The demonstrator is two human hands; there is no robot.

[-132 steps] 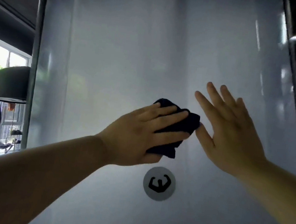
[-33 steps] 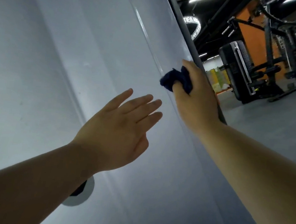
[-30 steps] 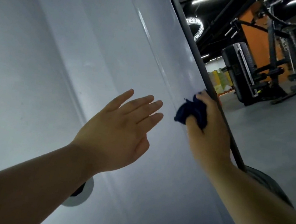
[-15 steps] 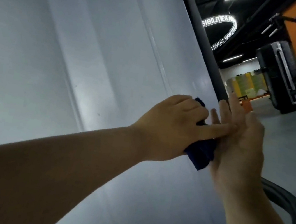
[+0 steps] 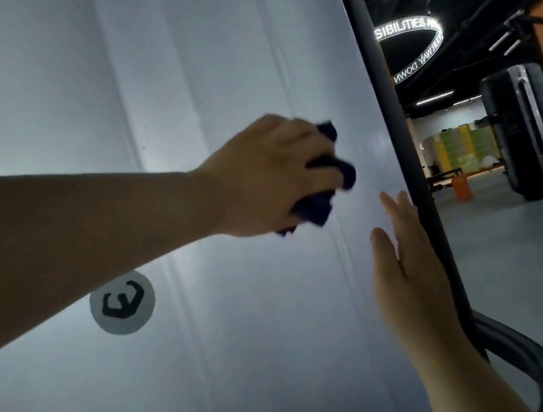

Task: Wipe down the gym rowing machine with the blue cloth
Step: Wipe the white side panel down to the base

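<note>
A large pale grey panel point(image 5: 211, 77) fills most of the view, with a dark frame bar point(image 5: 392, 93) along its right edge. My left hand point(image 5: 265, 187) is closed around the bunched dark blue cloth point(image 5: 323, 192) and presses it against the panel, a little left of the bar. My right hand point(image 5: 417, 270) is flat with fingers apart, resting on the panel beside the bar, below and to the right of the cloth. No other part of the machine can be made out.
A round white sticker with a black logo point(image 5: 122, 302) sits low on the panel. A curved black tube point(image 5: 526, 357) runs at the lower right. Beyond the bar lie the grey gym floor point(image 5: 515, 255), a black and orange weight machine point(image 5: 531, 112) and a lit ring sign point(image 5: 408, 44).
The cloth passed from my right hand to my left hand. My left hand now rubs it on the panel, while my right hand has let go and lies flat by the bar.
</note>
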